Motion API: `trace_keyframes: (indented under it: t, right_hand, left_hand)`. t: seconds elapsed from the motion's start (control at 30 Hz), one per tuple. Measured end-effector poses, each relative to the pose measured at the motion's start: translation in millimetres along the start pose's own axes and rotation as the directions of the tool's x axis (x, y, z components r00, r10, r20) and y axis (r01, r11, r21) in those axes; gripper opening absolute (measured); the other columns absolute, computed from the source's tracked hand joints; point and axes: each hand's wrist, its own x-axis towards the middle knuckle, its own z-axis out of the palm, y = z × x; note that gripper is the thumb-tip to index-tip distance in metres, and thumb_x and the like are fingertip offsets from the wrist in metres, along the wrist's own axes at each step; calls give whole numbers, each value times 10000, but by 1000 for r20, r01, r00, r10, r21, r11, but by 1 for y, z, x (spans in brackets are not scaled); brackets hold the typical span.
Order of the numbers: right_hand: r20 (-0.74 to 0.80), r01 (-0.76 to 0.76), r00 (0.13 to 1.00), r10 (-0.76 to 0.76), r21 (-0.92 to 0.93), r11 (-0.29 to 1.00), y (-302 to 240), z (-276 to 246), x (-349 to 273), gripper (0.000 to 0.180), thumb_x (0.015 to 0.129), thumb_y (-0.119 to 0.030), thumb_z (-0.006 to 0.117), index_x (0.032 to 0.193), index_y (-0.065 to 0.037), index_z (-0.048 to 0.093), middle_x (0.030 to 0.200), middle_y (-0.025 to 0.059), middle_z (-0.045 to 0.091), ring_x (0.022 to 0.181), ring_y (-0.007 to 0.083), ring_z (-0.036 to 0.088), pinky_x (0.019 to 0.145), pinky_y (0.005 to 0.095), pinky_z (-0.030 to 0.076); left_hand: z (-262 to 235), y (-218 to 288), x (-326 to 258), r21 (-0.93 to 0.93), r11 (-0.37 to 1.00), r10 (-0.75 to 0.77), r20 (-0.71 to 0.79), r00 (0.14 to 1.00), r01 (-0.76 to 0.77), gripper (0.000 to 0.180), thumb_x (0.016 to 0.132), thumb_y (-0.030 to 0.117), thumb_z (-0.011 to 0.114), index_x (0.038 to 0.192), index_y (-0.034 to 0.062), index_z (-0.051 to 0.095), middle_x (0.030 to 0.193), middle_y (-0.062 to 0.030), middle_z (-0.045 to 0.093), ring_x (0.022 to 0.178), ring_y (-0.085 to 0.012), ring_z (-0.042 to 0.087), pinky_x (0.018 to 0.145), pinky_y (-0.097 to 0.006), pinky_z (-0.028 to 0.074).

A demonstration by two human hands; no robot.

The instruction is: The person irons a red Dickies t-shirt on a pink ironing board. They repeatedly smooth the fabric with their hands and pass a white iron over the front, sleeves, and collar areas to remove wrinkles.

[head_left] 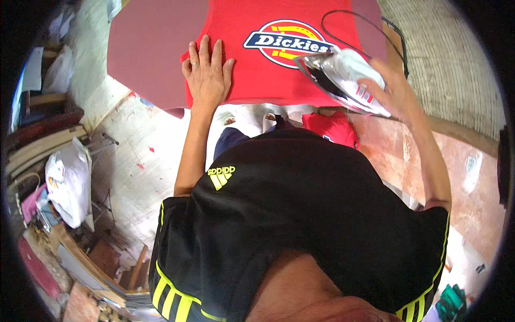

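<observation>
A red T-shirt with a large printed emblem is spread over a maroon ironing board. Flat on the shirt's left edge lies my left hand, fingers spread, a ring on one of them. My right hand grips a white and silver clothes iron at the right side of the emblem. The iron is tilted, its shiny side and part of its soleplate showing, and its tip points left over the print. Whether it touches the cloth I cannot tell. A dark cord loops behind it.
Below the board's near edge on the right is a bundle of red cloth. At left stand a stuffed white plastic bag and wooden boards. Ridged matting covers the far right. Green cloth lies at lower right.
</observation>
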Motion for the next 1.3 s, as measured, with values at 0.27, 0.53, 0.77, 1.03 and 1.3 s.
trace_keyframes:
  t: [0.27,0.53,0.77,1.03,1.3]
  right_hand:
    - [53,-275,961,272,307,911,-23,96,-46,430,871,-471,685,1034,-79,612,834,208,671,785,365,689,670,445,537]
    - [57,-130,990,128,27,991,-73,137,8,500,899,-517,606,1169,-96,585,885,211,692,839,364,692,697,463,555]
    - [-13,-306,950,311,142,941,-24,104,-46,514,877,-482,649,1126,-37,581,889,236,672,848,414,666,743,480,532]
    - [-370,-601,596,713,383,702,31,105,-107,314,899,-246,690,1046,20,613,853,246,653,816,344,684,716,423,516]
    - [-174,-649,547,819,530,546,117,33,-99,412,950,-404,604,1100,-21,638,840,227,676,826,295,689,711,410,504]
  left_hand:
    - [-4,-13,-1,21,997,69,108,992,-71,517,980,412,468,1415,135,500,1547,-126,347,1417,-408,291,1065,-569,256]
    - [-11,-16,1,16,999,44,180,983,-47,522,966,403,498,1425,154,487,1561,-84,344,1427,-377,287,1070,-520,256]
    - [-12,-12,3,71,996,38,218,975,-55,618,941,485,523,1466,167,448,1585,-78,314,1438,-370,269,1077,-509,242]
    - [-9,-7,2,127,989,48,227,973,-78,623,952,469,509,1479,146,425,1595,-88,290,1437,-387,262,1057,-523,253]
    - [-18,-3,8,134,988,39,238,970,-72,589,951,409,531,1471,148,440,1580,-91,318,1446,-367,264,1081,-544,243]
